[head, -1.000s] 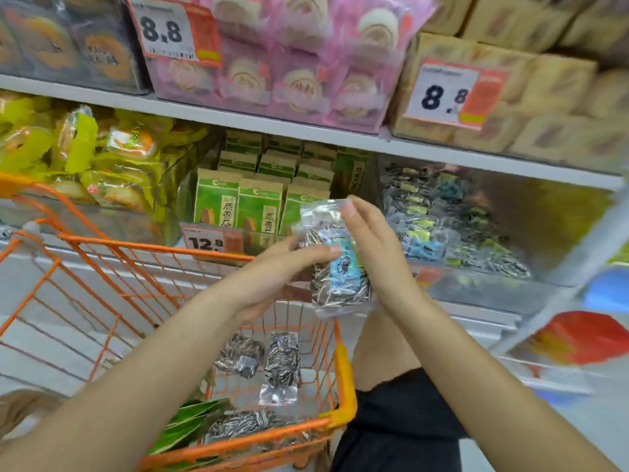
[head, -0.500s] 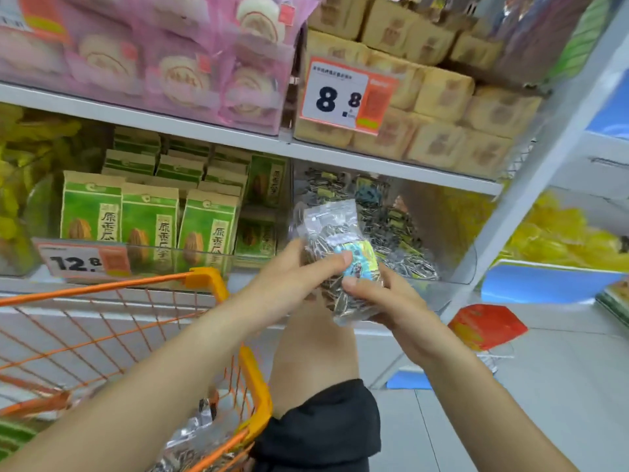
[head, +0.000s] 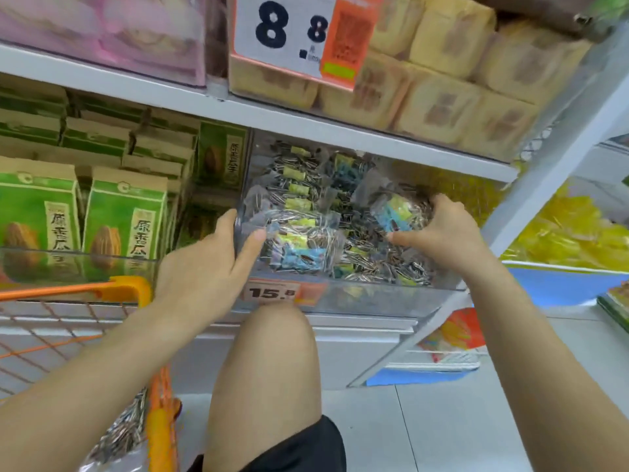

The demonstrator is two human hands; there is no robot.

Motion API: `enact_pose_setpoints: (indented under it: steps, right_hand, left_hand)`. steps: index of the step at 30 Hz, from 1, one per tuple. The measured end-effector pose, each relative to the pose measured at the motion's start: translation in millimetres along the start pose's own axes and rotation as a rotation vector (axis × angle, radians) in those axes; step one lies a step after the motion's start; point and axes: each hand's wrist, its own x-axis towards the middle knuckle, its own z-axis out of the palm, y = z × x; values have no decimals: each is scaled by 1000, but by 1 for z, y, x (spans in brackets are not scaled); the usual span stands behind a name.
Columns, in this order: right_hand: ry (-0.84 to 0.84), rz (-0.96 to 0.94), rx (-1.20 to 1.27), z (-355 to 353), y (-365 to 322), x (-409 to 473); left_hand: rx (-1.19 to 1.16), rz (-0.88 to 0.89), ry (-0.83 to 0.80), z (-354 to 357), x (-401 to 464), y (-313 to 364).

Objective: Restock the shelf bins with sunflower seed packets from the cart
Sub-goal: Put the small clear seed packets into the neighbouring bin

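On the top shelf, beige wrapped cake packs (head: 439, 80) are stacked in rows, and a white and orange price tag (head: 303, 35) reading 8.8 hangs in front of them. To the left of them lie pink wrapped packs (head: 112, 32), blurred. On the shelf below, green and brown paper bags (head: 126, 212) with printed nut pictures stand upright in rows behind a clear front panel. A second tag (head: 272, 292) reads 15.8. At the far right, yellow packs (head: 571, 229) fill another unit. The floor has pale grey tiles (head: 442, 430).
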Motion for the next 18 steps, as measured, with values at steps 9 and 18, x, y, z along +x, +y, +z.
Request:
enact_pose_setpoints:
  steps: [9,18]
  right_hand:
    - [-98,-4,-147,36,-20,85]
    - [-166,-36,147,46,-19,91]
  left_hand:
    - [70,56,76,3,-1,-2]
    - [60,73,93,2,-2,-4]
